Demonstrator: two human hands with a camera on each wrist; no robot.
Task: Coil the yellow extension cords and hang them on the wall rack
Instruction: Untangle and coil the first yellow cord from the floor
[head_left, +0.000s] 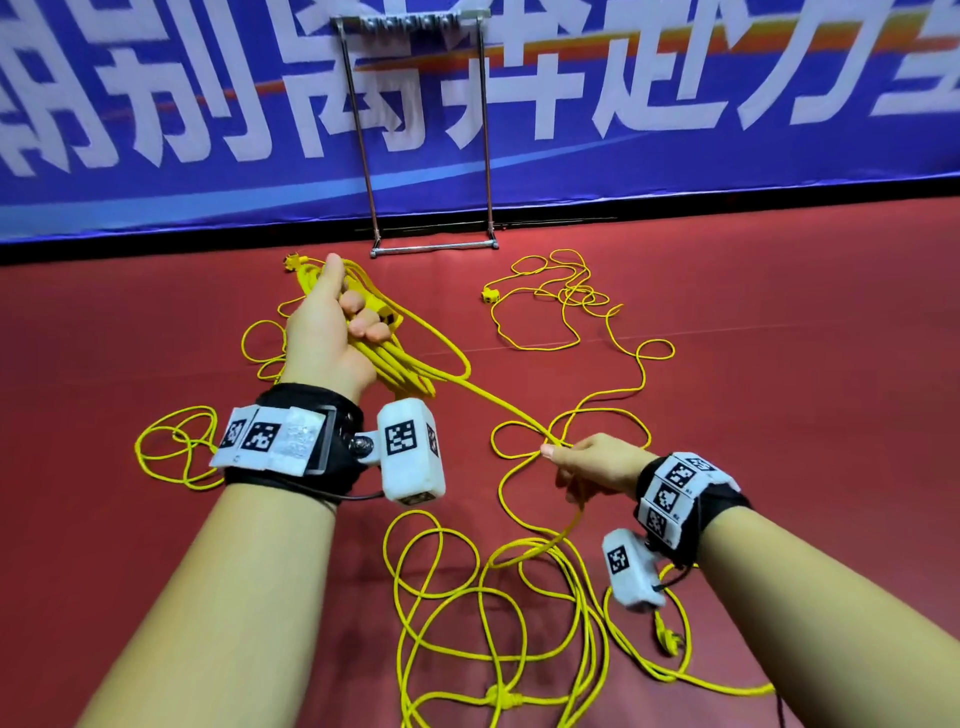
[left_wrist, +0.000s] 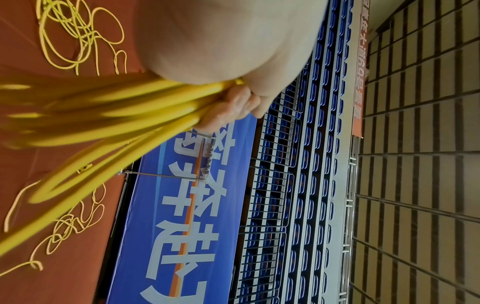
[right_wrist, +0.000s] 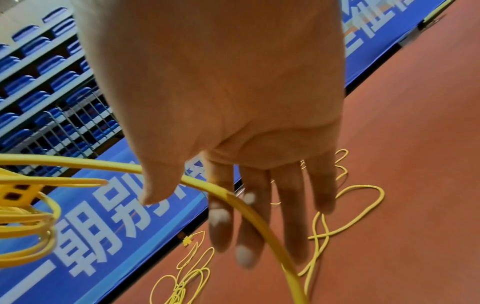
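Note:
My left hand (head_left: 332, 322) is raised and grips a bundle of yellow cord loops (head_left: 400, 364) with its socket block (head_left: 387, 312). In the left wrist view the curled fingers (left_wrist: 233, 105) close round the coil (left_wrist: 116, 115). From the bundle one strand (head_left: 498, 410) runs down to my right hand (head_left: 587, 465), which pinches it between thumb and forefinger. The right wrist view shows the cord (right_wrist: 249, 207) passing under the thumb (right_wrist: 155, 185), with the other fingers nearly straight. The rest of this cord (head_left: 493, 597) lies in loose loops on the floor. The metal rack (head_left: 431, 130) leans on the banner wall ahead.
A second yellow cord (head_left: 566, 301) lies tangled on the red floor right of the rack's foot, its socket block (head_left: 488, 295) at the left end. A plug (head_left: 670, 636) rests near my right forearm. More loops (head_left: 176, 447) lie at the left. A blue banner (head_left: 727, 104) bounds the floor.

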